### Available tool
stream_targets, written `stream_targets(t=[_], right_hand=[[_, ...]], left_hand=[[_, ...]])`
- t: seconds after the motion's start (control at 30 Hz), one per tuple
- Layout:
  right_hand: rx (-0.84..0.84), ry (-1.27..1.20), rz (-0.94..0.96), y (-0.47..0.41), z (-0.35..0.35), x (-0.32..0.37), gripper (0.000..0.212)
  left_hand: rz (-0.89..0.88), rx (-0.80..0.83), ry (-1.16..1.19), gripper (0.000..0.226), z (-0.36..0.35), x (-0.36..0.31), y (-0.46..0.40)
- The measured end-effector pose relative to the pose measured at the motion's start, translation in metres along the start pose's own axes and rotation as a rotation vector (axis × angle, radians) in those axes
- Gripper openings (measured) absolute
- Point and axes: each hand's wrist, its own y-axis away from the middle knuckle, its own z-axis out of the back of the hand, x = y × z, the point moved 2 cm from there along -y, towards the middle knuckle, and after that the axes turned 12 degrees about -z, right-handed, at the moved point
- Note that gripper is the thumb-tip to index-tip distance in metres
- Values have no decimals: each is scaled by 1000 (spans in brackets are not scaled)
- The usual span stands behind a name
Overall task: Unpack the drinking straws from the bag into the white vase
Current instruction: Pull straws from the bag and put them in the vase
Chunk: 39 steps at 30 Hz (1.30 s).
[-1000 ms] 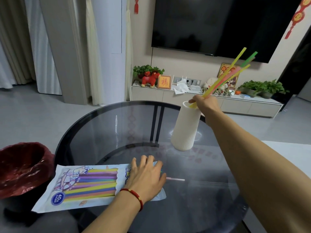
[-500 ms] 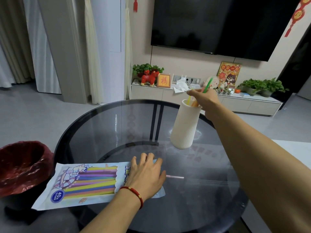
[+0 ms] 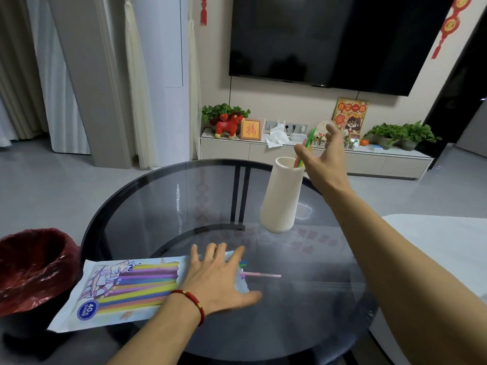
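Several coloured plastic straws (image 3: 303, 154) stand in my ribbed white vase (image 3: 283, 196); right hand (image 3: 325, 162) spread, left hand (image 3: 221, 280) flat on the printed bag (image 3: 126, 285), apparently part-full; next, pinch more.

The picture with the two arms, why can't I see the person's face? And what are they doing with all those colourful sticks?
The camera sits on the person's head and looks forward and down, so you see only their arms, as if through their eyes. There is no robot here, just two bare hands.

The sticks are drinking straws. On the round glass table lies a straw bag with more straws inside. The left hand, with a red bracelet on its wrist, rests flat on the bag's open end. One pink straw pokes out there onto the glass.

The white vase stands further back. A few straws stick out of its top. The right hand is beside the vase's mouth with fingers spread, so it has no grip on anything.

On the left is a bin with a red liner.
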Motion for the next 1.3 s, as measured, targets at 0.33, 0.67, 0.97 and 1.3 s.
stream_targets(t=[0.33,0.67,0.97,1.3], right_hand=[[476,435,-11,145,-19,-108,20],[572,-62,-245,176,-40,-118,24],[476,152,139,173,-55,-108,15],[754,-179,-273,160,-27,-113,36]], left_hand=[[-99,-41,0,133,7,8,13],[-187,-285,9,124,18,5,14],[-204,-364,151,130,15,7,13],[-169,-347,63,125,17,9,13]])
